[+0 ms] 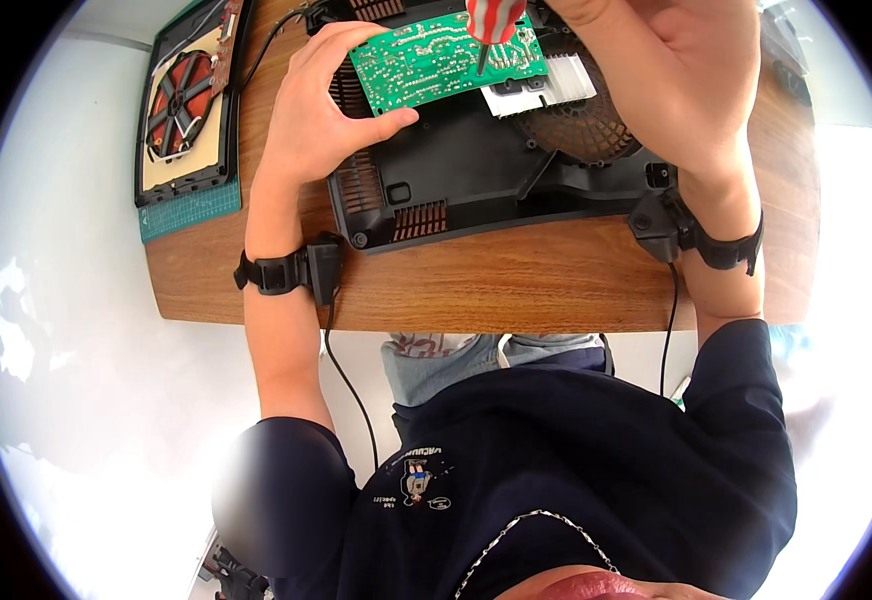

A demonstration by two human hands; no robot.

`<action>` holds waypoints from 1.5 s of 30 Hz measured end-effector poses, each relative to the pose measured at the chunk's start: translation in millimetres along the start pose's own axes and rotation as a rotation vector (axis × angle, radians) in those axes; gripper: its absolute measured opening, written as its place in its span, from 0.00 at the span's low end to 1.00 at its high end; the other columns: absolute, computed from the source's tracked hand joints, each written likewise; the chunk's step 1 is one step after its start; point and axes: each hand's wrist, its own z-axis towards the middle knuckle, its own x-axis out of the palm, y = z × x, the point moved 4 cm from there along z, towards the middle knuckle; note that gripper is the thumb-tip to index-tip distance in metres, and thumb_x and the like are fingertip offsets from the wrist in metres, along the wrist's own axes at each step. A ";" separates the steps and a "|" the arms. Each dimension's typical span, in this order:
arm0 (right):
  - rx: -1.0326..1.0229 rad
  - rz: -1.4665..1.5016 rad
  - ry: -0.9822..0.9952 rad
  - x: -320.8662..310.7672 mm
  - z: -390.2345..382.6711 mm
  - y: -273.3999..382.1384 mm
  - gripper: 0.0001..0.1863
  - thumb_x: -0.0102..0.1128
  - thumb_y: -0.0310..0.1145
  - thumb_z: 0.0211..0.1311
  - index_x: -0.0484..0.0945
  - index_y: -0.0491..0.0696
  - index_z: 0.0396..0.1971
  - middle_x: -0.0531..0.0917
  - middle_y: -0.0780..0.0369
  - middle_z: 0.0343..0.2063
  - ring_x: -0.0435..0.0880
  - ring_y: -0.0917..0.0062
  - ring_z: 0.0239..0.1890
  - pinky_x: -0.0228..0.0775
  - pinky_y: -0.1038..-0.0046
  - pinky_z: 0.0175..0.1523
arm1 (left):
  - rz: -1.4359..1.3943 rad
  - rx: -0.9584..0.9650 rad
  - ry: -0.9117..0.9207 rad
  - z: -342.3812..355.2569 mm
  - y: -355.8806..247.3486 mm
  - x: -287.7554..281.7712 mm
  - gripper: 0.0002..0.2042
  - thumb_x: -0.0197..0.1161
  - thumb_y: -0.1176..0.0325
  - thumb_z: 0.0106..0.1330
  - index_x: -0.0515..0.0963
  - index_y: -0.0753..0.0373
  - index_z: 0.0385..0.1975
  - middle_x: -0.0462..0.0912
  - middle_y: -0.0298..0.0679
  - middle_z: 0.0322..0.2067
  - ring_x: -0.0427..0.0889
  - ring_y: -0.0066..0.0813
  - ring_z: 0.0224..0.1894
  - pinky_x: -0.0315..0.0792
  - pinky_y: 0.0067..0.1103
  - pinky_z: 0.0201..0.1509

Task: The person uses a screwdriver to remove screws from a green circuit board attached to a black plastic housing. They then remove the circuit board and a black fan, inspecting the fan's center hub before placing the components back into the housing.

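The casing (pixel 466 180) lies open and the left hand (pixel 311 110) grips the board (pixel 426 65) at top centre, where screwdriver (pixel 494 20) work seems unfinished, the right hand's (pixel 671 90) hold cut off by the frame, so untellable.

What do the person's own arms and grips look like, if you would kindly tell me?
The left grip and right grip show no gloves. Each forearm wears a black strap carrying a chunky black box, with a thin black cable trailing from it. Short, dark navy sleeves cover the upper arms.
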 end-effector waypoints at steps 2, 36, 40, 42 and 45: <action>0.017 -0.057 0.000 1.9 -2.6 -3.0 0.28 0.63 0.19 0.67 0.68 0.37 0.66 0.78 0.58 0.56 0.77 0.78 0.54 0.72 0.77 0.59 | 0.001 0.004 0.005 0.8 0.4 1.0 0.33 0.83 0.59 0.44 0.79 0.59 0.54 0.81 0.38 0.53 0.78 0.42 0.59 0.69 0.33 0.65; 0.338 -0.218 -0.067 5.7 12.5 39.0 0.31 0.61 0.21 0.68 0.64 0.39 0.69 0.81 0.59 0.44 0.80 0.83 0.43 0.74 0.82 0.48 | 0.007 -0.011 0.009 -2.2 0.7 -0.8 0.34 0.83 0.58 0.45 0.79 0.59 0.54 0.81 0.38 0.54 0.78 0.42 0.59 0.69 0.33 0.66; 0.443 -0.091 -0.184 5.4 2.9 28.9 0.30 0.62 0.21 0.67 0.64 0.40 0.68 0.82 0.59 0.44 0.80 0.83 0.42 0.74 0.82 0.46 | 0.005 -0.008 0.013 -1.5 1.0 0.4 0.33 0.83 0.58 0.45 0.79 0.59 0.54 0.81 0.38 0.54 0.78 0.42 0.59 0.69 0.33 0.66; 0.438 -0.095 -0.191 4.9 1.7 28.5 0.29 0.63 0.21 0.66 0.65 0.40 0.66 0.82 0.60 0.43 0.80 0.82 0.41 0.74 0.82 0.45 | 0.004 -0.004 0.012 -1.7 1.1 0.4 0.33 0.83 0.57 0.45 0.79 0.59 0.54 0.81 0.38 0.54 0.78 0.42 0.60 0.69 0.33 0.66; 0.442 -0.094 -0.209 2.1 0.2 28.6 0.27 0.63 0.21 0.66 0.67 0.41 0.64 0.82 0.60 0.43 0.81 0.82 0.40 0.74 0.82 0.44 | 0.016 0.000 0.017 -2.3 0.6 -0.7 0.33 0.82 0.60 0.46 0.79 0.61 0.55 0.80 0.39 0.55 0.78 0.40 0.59 0.69 0.32 0.66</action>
